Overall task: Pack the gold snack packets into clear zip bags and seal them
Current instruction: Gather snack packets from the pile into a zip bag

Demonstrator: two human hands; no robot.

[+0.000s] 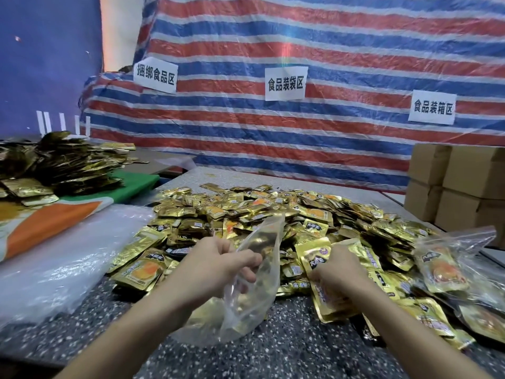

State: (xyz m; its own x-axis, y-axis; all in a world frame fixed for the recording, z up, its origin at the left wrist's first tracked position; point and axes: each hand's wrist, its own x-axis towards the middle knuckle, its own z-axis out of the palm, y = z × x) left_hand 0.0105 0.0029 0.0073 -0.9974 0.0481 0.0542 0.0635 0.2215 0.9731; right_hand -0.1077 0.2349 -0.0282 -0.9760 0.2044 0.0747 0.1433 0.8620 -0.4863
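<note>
At nine o'clock a slack pile of clear plastic bags (62, 255) lies on the speckled table (273, 351). Beyond it, at ten o'clock, a second mound of gold packets (60, 162) sits on a green and orange cloth (136, 181).

Near six o'clock the left hand (221, 266) has its fingers curled round one edge of a clear zip bag (254, 277), pinching the film. The bag stands tilted, its top corner leaning toward one o'clock and its lower end touching the table. It looks empty.

Behind the bag, at twelve o'clock, the main heap of gold packets (273, 209) spreads across the table.

At five o'clock the right hand (336, 274) reaches into the near edge of that heap, fingers bent down and gripping a few gold packets (328, 302). How many it holds cannot be told.

At three o'clock filled zip bags (451, 266) lie on the heap's right side. Behind them, at two o'clock, stand stacked cardboard boxes (459, 184). A red, white and blue striped tarp (300, 45) hangs behind everything with three paper labels (285, 83) stuck on it.
</note>
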